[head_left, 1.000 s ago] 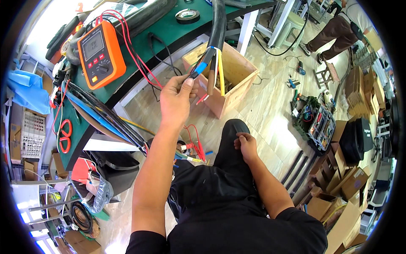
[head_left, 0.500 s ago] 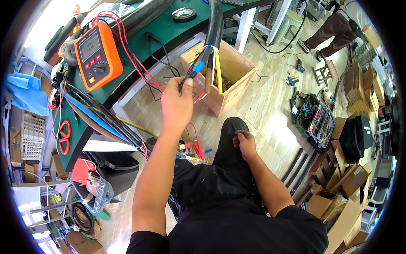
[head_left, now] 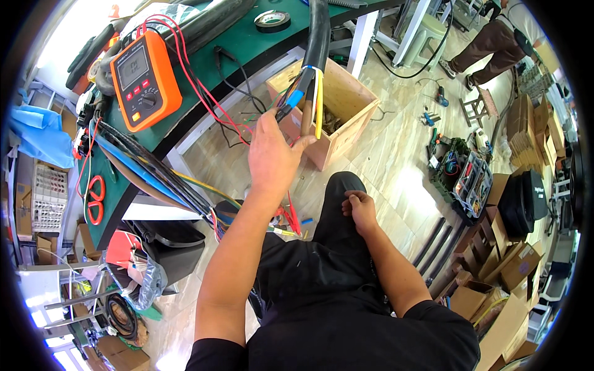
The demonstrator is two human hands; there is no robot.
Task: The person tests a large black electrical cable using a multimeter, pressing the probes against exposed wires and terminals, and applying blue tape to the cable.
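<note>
A thick black cable [head_left: 317, 37] hangs over the edge of the green workbench, its stripped end splitting into blue [head_left: 296, 98], brown [head_left: 307, 117] and yellow [head_left: 319, 111] cores plus thinner wires. My left hand [head_left: 272, 154] is at these cores, its thumb spread from the fingers. The thumb lies by the lower end of the brown core, and the fingertips are near the dark end of the blue one; contact there is partly hidden. My right hand [head_left: 360, 209] rests on my knee, fingers curled in and nothing visible in them. An orange meter [head_left: 146, 80] with red and black leads sits on the bench.
Below the cable stands an open wooden box [head_left: 346, 123]. Black tape [head_left: 272, 21] and red-handled scissors [head_left: 96, 199] lie on the workbench [head_left: 204, 74]. A tool case [head_left: 471, 185] and cardboard boxes [head_left: 523, 263] are on the right. Another person [head_left: 495, 46] stands at the far right.
My left hand has moved slightly right and its thumb has swung out from the blue core toward the brown one. The right hand has stayed on the knee.
</note>
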